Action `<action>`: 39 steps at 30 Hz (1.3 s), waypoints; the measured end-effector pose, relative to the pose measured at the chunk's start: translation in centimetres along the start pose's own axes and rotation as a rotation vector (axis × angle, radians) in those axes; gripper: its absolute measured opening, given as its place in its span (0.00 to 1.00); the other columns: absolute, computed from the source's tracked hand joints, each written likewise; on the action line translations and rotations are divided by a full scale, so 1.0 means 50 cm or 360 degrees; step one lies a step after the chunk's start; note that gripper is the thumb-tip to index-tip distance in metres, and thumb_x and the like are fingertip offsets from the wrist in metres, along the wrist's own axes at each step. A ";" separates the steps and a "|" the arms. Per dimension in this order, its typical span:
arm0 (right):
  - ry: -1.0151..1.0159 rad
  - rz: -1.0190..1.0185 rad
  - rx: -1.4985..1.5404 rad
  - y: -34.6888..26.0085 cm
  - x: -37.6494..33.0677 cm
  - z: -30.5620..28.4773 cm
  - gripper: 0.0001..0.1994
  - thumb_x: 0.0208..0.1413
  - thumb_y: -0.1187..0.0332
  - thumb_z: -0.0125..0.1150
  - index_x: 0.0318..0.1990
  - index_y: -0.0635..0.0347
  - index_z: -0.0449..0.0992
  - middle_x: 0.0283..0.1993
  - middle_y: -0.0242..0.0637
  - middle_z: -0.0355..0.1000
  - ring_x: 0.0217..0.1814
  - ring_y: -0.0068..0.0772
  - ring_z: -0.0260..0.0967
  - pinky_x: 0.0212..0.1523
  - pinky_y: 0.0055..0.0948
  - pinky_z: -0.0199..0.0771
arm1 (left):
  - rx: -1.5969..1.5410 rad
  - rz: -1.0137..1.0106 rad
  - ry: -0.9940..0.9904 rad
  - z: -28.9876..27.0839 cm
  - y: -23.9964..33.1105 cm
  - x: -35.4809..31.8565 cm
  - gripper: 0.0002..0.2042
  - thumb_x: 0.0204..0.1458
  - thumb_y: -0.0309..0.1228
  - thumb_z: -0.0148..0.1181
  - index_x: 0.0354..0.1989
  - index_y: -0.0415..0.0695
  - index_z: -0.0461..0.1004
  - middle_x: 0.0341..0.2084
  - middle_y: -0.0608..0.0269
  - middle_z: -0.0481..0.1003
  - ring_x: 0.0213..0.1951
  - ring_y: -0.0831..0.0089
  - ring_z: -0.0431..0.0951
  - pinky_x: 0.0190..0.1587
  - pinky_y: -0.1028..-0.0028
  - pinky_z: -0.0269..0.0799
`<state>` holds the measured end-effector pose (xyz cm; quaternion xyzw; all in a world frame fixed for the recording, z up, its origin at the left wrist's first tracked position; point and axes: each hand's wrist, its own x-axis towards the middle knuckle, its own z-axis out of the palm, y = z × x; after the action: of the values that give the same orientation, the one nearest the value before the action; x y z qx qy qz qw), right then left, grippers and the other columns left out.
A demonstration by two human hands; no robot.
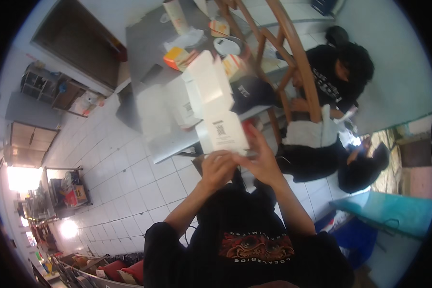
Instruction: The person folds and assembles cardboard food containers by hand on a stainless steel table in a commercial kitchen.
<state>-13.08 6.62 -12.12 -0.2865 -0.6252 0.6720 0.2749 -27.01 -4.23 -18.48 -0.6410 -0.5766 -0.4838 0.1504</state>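
Note:
A partly folded white cardboard food box (221, 129) is held in front of me, its long lid panel (209, 79) raised away from me over the table. At its near edge my left hand (218, 168) is closed, fingers curled on the cardboard. My right hand (261, 156) grips the near right corner, with thumb and fingers around the side wall. Something red shows just behind that corner, mostly hidden. Beyond the box, blurred white cardboard (177, 105) lies on the grey metal table (163, 149).
On the table are a dark cap (252, 93), orange-and-yellow cartons (177, 58), a round white device (227, 46) and a tall pale cylinder (176, 17). A wooden chair frame (293, 43) stands along its right side. A person in black (338, 77) sits beyond; another person (365, 165) is farther right.

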 end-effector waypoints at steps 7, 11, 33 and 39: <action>0.0020 -0.0476 -0.1175 -0.041 -0.007 -0.135 0.17 0.49 0.80 0.58 0.46 0.57 0.82 0.39 0.42 0.79 0.45 0.46 0.78 0.46 0.34 0.76 | 0.0087 -0.0186 -0.0380 -0.061 0.092 0.155 0.21 0.36 0.30 0.75 0.44 0.56 0.82 0.51 0.65 0.75 0.51 0.58 0.73 0.53 0.58 0.65; 0.0066 -0.0814 -0.1630 -0.103 -0.020 -0.173 0.22 0.41 0.82 0.58 0.45 0.49 0.84 0.45 0.33 0.79 0.52 0.38 0.75 0.57 0.37 0.68 | 0.0659 -0.0170 -0.0638 -0.119 0.085 0.267 0.22 0.39 0.26 0.72 0.46 0.59 0.82 0.51 0.71 0.76 0.55 0.62 0.72 0.59 0.55 0.52; 0.0760 -0.0248 0.0607 -0.171 -0.097 -0.051 0.11 0.61 0.73 0.64 0.48 0.67 0.76 0.40 0.35 0.76 0.37 0.24 0.74 0.41 0.26 0.76 | -0.0061 0.0073 -0.0289 -0.083 0.119 0.297 0.22 0.31 0.16 0.69 0.40 0.50 0.86 0.39 0.62 0.81 0.44 0.63 0.81 0.45 0.69 0.78; 0.0804 -0.0373 0.0134 -0.183 -0.113 -0.069 0.13 0.58 0.72 0.68 0.49 0.67 0.78 0.44 0.38 0.79 0.44 0.28 0.76 0.46 0.27 0.76 | -0.0400 0.0014 -0.0196 -0.082 0.155 0.290 0.19 0.39 0.17 0.70 0.44 0.42 0.83 0.39 0.55 0.81 0.41 0.58 0.83 0.44 0.68 0.80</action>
<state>-6.61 5.46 -2.95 -0.3592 -0.5372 0.5682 0.5094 -23.92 -0.96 -2.16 -0.6858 -0.5168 -0.5112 0.0353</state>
